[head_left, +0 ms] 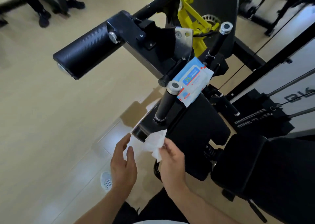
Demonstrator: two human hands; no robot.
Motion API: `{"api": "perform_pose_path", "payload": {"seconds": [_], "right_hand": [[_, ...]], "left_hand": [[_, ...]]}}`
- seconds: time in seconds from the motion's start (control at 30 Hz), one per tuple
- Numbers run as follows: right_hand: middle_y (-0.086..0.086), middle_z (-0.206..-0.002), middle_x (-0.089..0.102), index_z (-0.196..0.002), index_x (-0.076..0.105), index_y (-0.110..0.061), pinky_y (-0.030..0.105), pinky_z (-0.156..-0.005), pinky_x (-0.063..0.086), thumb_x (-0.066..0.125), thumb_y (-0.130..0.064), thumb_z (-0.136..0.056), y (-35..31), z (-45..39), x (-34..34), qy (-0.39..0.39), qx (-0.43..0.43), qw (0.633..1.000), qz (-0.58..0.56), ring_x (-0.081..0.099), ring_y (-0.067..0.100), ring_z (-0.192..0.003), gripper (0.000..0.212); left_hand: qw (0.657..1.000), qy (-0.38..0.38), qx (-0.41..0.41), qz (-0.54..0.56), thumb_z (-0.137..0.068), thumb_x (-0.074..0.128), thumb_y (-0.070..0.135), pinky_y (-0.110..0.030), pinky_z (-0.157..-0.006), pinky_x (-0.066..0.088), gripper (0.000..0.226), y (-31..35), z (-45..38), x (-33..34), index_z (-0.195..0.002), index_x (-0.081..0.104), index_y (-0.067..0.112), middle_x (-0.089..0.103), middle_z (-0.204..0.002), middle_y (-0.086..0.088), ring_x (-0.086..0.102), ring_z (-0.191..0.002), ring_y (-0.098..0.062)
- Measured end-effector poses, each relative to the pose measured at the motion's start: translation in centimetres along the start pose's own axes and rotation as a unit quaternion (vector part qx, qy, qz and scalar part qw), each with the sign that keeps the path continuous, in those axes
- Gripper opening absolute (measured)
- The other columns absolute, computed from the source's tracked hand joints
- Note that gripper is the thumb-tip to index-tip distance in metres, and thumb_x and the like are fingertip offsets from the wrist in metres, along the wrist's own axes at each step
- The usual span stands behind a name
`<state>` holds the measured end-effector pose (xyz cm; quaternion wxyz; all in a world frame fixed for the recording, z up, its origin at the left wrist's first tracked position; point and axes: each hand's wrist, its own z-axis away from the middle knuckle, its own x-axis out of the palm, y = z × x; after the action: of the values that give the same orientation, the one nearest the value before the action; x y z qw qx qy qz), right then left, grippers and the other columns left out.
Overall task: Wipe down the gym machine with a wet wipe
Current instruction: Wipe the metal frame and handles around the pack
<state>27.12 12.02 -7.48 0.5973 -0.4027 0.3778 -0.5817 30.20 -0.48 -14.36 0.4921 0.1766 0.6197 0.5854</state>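
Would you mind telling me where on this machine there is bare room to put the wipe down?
The black seat pad is bare below the wipes pack, right of the near handle. Around the pack, the handles and yellow lever crowd it.

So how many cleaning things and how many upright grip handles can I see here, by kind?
Loose wet wipe, held by the right hand: 1
Wipes pack: 1
Upright handles, near and far: 2
Total: 4
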Motion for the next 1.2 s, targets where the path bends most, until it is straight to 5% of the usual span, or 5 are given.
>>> {"api": "perform_pose_path", "payload": {"seconds": [0.2, 0.33, 0.6, 1.0, 1.2], "right_hand": [[-0.015, -0.108, 0.074, -0.105, 0.074, -0.039, 0.03, -0.092, 0.056, 0.05, 0.005, -0.1, -2.0, -2.7, 11.1, 0.011, -0.173, 0.977, 0.122, 0.069, 0.01, -0.104, 0.05], [0.002, -0.118, 0.072, -0.111, 0.076, -0.011, 0.03, -0.103, 0.052, 0.06, 0.017, -0.075, -2.8, -7.7, 11.1, 0.033, -0.38, 0.816, 0.434, 0.067, 0.017, -0.112, 0.048], [0.008, -0.114, 0.066, -0.114, 0.064, -0.011, 0.042, -0.085, 0.056, 0.047, -0.005, -0.1, -4.4, -12.5, 11.0, -0.241, -0.068, 0.504, 0.827, 0.066, 0.029, -0.107, 0.023], [0.013, -0.13, 0.065, -0.136, 0.06, -0.014, 0.045, -0.11, 0.035, 0.038, -0.023, -0.105, -4.9, -17.9, 11.7, -0.217, 0.031, 0.389, 0.895, 0.055, 0.032, -0.123, 0.04], [0.025, -0.159, 0.029, -0.155, 0.029, 0.002, 0.048, -0.122, 0.019, 0.024, -0.027, -0.107, -3.1, -14.1, 12.3, -0.251, 0.07, 0.359, 0.896, 0.026, 0.039, -0.144, 0.056]], "left_hand": [[0.994, -0.106, 0.014, 0.025, -0.101, 0.054, 0.018, -0.018, -0.075, 0.05, 0.033, -1.1, -8.8, -6.5, -0.118, 0.062, 0.044, 0.071, -0.107, 0.021, 0.066, -0.094, 0.0], [0.982, -0.181, 0.042, 0.019, -0.101, 0.057, 0.021, -0.011, -0.074, 0.047, 0.029, -0.8, -13.8, -9.3, -0.119, 0.06, 0.043, 0.07, -0.106, 0.028, 0.061, -0.104, 0.013], [0.951, -0.303, 0.046, 0.044, -0.099, 0.055, 0.004, -0.006, -0.087, 0.048, 0.037, 0.2, -17.7, -5.1, -0.129, 0.06, 0.025, 0.068, -0.113, 0.018, 0.061, -0.101, 0.013], [0.928, -0.369, 0.043, 0.034, -0.099, 0.053, 0.004, 0.001, -0.088, 0.039, 0.042, 1.7, -22.9, -1.0, -0.131, 0.057, 0.031, 0.064, -0.124, 0.017, 0.058, -0.116, 0.001], [0.896, -0.438, 0.053, 0.051, -0.099, 0.054, 0.002, -0.027, -0.109, 0.045, 0.045, 1.2, -24.8, -0.1, -0.134, 0.057, 0.029, 0.063, -0.13, 0.015, 0.057, -0.124, -0.003]]}}
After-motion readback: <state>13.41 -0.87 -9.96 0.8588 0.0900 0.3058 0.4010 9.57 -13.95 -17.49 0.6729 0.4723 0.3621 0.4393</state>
